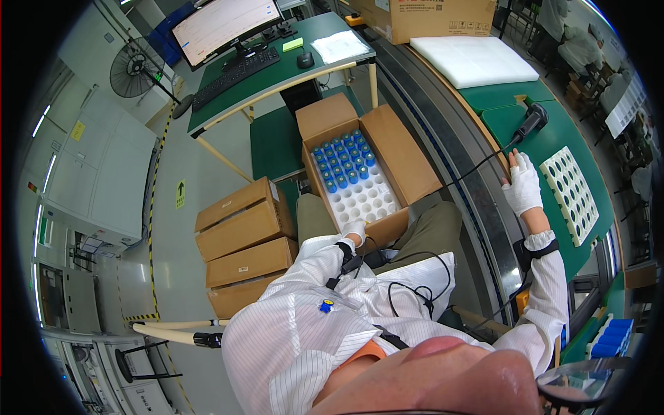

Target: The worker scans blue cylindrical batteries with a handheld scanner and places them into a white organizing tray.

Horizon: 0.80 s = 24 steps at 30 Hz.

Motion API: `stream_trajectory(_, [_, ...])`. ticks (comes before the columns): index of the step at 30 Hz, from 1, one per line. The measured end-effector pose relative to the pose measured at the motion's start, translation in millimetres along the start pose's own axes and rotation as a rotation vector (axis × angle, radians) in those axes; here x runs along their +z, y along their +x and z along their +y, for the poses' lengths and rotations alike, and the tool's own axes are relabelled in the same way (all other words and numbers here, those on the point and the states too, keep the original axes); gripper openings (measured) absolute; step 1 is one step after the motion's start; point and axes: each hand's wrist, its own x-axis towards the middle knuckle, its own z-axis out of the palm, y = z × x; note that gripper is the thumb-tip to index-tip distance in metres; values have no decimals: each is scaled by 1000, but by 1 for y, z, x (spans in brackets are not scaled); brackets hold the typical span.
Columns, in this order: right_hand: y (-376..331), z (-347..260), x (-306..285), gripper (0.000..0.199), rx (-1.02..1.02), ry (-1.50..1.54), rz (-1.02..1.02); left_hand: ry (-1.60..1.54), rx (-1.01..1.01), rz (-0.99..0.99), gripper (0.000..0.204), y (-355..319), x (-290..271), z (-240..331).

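Blue-capped cells point(342, 162) stand in the white tray inside the open carton point(408, 166) by my knees, where my left hand point(355, 230) touches its near edge, fingers hidden, while my right hand point(523, 185) lies spread on the green surface point(553, 138), so I should lift cells straight upward.

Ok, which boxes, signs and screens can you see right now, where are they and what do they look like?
Open box: brown cardboard, by the left hand, white tray with blue-capped cylinders.
Closed boxes: brown stack, on the floor left.
Large box: brown, top centre.
Monitor: lit, white, on the green desk.
Floor sign: yellow, black arrow.
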Motion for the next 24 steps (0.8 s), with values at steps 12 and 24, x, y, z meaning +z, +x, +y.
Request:
stream_trajectory(12, [0,0,-1,65,2,-6,-4,-47,-7,-41,39,-2,-7,3])
stream_trajectory(24, [0,0,-1,63,-6,6,10,-23,-8,-43,40,-6,-11,7])
